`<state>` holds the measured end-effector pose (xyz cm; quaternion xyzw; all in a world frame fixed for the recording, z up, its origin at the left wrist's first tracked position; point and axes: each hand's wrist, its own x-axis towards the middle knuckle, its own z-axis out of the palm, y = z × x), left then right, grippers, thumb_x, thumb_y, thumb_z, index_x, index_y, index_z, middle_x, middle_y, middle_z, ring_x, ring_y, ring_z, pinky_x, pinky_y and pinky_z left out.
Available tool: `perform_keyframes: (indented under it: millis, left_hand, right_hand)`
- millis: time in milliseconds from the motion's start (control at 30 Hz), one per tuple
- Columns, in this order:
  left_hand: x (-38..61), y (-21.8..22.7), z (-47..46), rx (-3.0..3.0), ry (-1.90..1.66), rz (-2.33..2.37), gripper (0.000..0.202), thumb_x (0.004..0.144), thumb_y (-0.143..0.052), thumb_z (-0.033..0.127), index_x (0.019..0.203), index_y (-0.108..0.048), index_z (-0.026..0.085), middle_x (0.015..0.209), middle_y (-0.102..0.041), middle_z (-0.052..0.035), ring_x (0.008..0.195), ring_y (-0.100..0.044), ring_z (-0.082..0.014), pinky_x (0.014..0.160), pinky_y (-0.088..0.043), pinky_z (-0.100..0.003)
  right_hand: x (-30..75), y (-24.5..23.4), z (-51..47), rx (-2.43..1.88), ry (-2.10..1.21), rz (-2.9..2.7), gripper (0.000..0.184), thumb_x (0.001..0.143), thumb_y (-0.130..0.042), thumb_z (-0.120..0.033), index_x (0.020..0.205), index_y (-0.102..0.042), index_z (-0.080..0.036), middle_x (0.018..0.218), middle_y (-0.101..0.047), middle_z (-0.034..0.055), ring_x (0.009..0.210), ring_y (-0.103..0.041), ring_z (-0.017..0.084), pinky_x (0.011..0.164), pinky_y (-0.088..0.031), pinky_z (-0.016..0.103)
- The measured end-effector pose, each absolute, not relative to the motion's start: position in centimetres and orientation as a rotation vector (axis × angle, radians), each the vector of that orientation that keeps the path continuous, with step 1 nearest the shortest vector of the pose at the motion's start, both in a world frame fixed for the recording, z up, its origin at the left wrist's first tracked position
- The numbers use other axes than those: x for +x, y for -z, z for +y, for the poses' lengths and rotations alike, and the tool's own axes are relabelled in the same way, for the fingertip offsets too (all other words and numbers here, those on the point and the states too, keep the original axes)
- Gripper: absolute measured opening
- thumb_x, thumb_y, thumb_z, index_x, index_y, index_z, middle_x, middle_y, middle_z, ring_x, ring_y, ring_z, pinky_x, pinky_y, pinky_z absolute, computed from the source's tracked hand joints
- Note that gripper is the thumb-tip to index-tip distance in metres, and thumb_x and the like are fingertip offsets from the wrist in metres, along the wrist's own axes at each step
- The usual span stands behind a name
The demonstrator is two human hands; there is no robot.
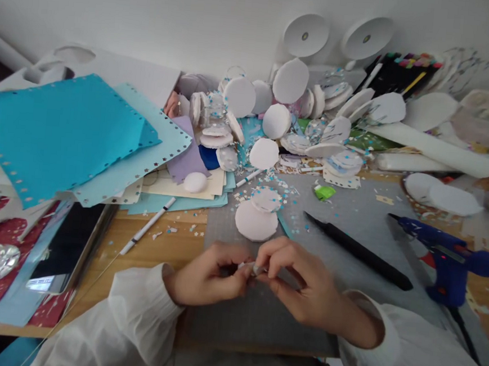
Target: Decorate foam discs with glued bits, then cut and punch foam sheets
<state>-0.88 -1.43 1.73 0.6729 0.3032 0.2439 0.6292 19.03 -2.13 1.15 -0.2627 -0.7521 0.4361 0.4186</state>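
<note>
My left hand (209, 276) and my right hand (294, 280) meet over the grey cutting mat (350, 236) near the table's front edge. Both pinch a small pale object (251, 267) between their fingertips; it is too small to name. Just beyond the hands lies a white foam disc (256, 220) with a smaller speckled disc (266, 199) on top. A black pen-like tool (358, 250) lies on the mat to the right of my right hand.
A blue glue gun (448, 261) rests at the right. Blue felt sheets (62, 129) pile at the left over a phone (68, 248). Several white foam discs (276, 104) heap at the back. A white marker (148, 226) lies on the wood.
</note>
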Motion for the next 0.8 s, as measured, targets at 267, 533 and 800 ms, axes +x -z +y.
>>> perform_keyframes:
  millis: [267, 533, 800]
  left_hand:
    - [-0.1, -0.9, -2.1, 1.654, -0.715, 0.74, 0.044, 0.095, -0.038, 0.044, 0.061, -0.039, 0.017, 0.056, -0.034, 0.0041, 0.052, -0.03, -0.0076, 0.048, -0.025, -0.02]
    - [0.1, -1.8, -2.0, 1.683, -0.787, 0.898, 0.039, 0.098, -0.034, 0.034, 0.064, -0.043, 0.017, 0.058, -0.04, 0.0033, 0.054, -0.038, -0.0084, 0.052, -0.032, -0.02]
    - [-0.1, -0.2, -2.0, 2.379, -0.979, 1.056, 0.022, 0.085, -0.043, 0.011, 0.066, -0.04, 0.02, 0.055, -0.043, 0.0052, 0.048, -0.038, -0.009, 0.047, -0.025, -0.023]
  right_hand:
    - [18.6, -1.4, -2.4, -0.641, -1.031, -1.901, 0.019, 0.085, -0.052, -0.002, 0.085, -0.05, -0.02, 0.092, -0.059, 0.0017, 0.084, -0.058, 0.01, 0.074, -0.046, 0.023]
    - [19.2, -1.4, -2.6, -0.802, -0.937, -1.816, 0.018, 0.084, -0.058, -0.009, 0.096, -0.051, -0.021, 0.095, -0.055, 0.0036, 0.09, -0.056, 0.016, 0.077, -0.047, 0.03]
    - [19.0, -1.1, -2.4, -0.971, -0.576, -2.226, 0.006, 0.092, -0.047, -0.021, 0.086, -0.046, -0.019, 0.07, -0.053, 0.0002, 0.061, -0.05, 0.014, 0.057, -0.04, 0.026]
